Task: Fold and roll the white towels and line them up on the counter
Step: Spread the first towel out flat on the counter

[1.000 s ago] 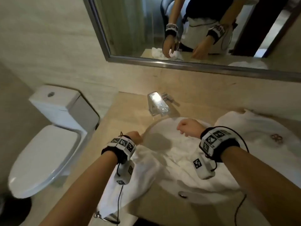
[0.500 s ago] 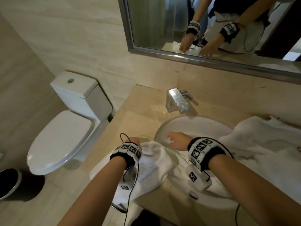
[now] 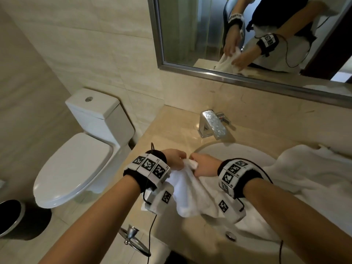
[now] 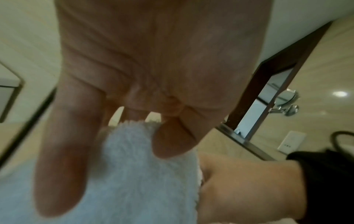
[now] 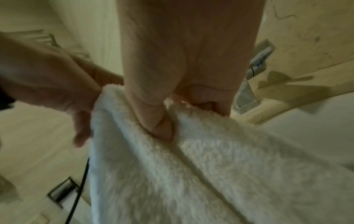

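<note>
A small white towel [image 3: 187, 191] hangs from both hands above the front left of the sink [image 3: 232, 153]. My left hand [image 3: 176, 159] pinches its top edge; the left wrist view shows the thumb and fingers closed on the towel [image 4: 138, 174]. Right beside it, my right hand [image 3: 202, 165] grips the same edge, thumb pressed into the towel [image 5: 191, 174]. The two hands almost touch. A second, larger white towel [image 3: 312, 172] lies crumpled on the counter [image 3: 171, 130] at the right, partly over the sink.
A chrome faucet [image 3: 213, 124] stands behind the sink. A mirror [image 3: 247, 35] on the wall reflects the hands. A white toilet [image 3: 85, 149] sits left of the counter, with a black bin [image 3: 17, 218] on the floor. A chrome towel ring [image 3: 133, 239] hangs below the counter edge.
Both hands have come together from apart, bringing the towel's top corners against each other and lifting the towel off the sink. The head view has shifted left.
</note>
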`<state>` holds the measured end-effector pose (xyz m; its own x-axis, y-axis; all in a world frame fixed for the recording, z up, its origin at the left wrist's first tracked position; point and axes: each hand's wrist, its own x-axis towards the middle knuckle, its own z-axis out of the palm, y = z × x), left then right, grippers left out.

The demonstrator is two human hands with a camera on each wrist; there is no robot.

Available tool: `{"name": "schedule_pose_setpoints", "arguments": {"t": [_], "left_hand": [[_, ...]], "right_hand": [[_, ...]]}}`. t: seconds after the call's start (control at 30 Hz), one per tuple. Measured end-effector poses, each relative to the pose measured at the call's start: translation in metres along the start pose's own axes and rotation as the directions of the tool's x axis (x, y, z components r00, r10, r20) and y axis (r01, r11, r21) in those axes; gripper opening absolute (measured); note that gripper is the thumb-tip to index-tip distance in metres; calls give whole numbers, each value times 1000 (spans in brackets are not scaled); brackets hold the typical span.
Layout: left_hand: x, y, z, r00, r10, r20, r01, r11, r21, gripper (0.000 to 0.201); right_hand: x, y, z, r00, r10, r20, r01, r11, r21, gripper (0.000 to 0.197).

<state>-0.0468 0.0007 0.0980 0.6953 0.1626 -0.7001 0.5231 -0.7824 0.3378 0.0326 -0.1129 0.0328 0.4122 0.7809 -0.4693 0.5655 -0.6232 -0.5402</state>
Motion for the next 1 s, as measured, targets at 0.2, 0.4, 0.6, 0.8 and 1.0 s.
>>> {"name": "schedule_pose_setpoints", "arguments": {"t": [0.2,0.4,0.6,0.8,1.0], "left_hand": [[-9,1,-24,999,19,-42,-26,985,-169,32],[1,-9,-41,970,50,-240,-112,961,-253,9],[20,-16,-40,960,-103,-260,15,947,-321,43],[33,-8,-31,999,44,-18,-29,265,-964,73],[22,5,-53,968,80,-238,-230,-96,-968,33]], "right_hand": [[-10,-14,-61,912,-32,-409,115,977,179,12],[-40,-35,-115,760,-14,-649,278,911,306,25],[-65,-57,-151,682,59,-729,433,771,467,25],[-80,-66,-162,709,-14,-705,506,706,495,28],[-92,-57,-155,810,-56,-584,328,868,372,17]]}}
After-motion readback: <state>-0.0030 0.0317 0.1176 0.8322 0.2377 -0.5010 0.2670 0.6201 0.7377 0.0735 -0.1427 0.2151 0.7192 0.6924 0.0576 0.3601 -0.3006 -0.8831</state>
